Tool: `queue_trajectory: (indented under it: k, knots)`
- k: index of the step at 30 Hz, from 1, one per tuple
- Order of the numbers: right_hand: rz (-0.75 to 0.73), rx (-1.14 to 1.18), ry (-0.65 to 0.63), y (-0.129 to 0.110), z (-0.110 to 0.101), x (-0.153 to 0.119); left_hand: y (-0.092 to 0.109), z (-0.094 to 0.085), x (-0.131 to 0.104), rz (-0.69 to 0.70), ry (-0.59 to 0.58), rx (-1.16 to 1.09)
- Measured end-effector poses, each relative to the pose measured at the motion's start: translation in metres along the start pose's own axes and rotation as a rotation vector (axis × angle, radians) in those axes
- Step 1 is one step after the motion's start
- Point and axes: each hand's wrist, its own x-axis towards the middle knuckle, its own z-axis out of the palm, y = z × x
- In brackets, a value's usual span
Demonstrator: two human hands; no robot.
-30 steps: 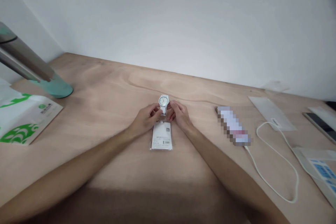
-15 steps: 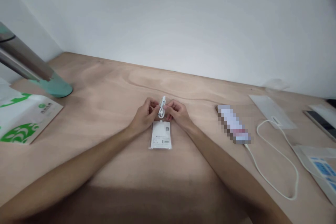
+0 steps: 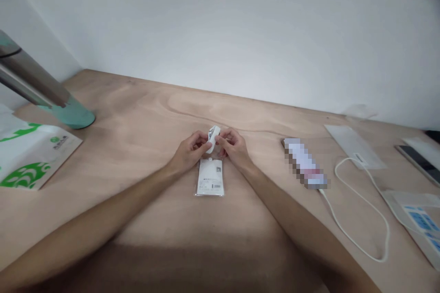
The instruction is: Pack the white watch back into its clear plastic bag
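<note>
Between my hands is a small, elongated white item with a shiny silver part, tilted to the right at its top; its exact kind is too small to tell. My left hand pinches its left side between thumb and fingers. On the other side, the thumb and fingers of my right hand are closed on it too. Just below lies a white printed card in a clear plastic sleeve, with a barcode and a small square code, flat on the wooden table.
At the left stand a steel and mint-green bottle and a white-green packet. Rightward lie a phone with a white cable, a translucent strip, a dark-screened device and a blue-printed packet. A wall borders the table's back.
The white item has turned in my fingers, so a broader white face and its silver part show. Both hands stay in nearly the same place, and the card has not moved.
</note>
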Motion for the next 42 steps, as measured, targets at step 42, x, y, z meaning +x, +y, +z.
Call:
queue_trajectory:
  k: [42]
  knots:
    - [0.033, 0.018, 0.048, 0.004, -0.001, 0.003, -0.007, 0.01, -0.017, 0.662, 0.186, 1.165]
